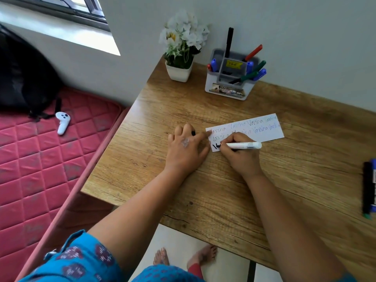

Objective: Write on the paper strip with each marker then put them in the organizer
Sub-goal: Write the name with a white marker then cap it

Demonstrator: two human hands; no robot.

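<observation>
Head view. The right hand [241, 154] is closed around a white-barrelled marker [243, 145], the barrel lying nearly level with its rear end pointing right and its tip at a thick black stroke on the near-left corner of the paper strip [262, 129]. The strip lies flat on the desk [223, 200], running from under the right hand away to the right and slightly back; rows of handwriting in several colours cover its upper part.

The left hand [186, 147] lies palm-down on the desk just left of the right hand, fingers loosely spread, one fingertip touching the strip's left end. A small black cap [193, 133] shows between its fingers; whether the fingers grip it or merely cover it cannot be told.

Beyond the right hand, against the wall, stands the organizer [227, 86], a white and grey compartmented box holding upright and leaning markers in black, red, blue and green. To the organizer's left, beyond the left hand, stands a white pot of flowers [183, 49].

Far right of the right hand, at the frame edge, loose markers [369, 188] lie side by side on the desk.

Left of the desk, a red quilted mattress [30, 169] carries a white controller [63, 123] and a black bag [22, 78].
</observation>
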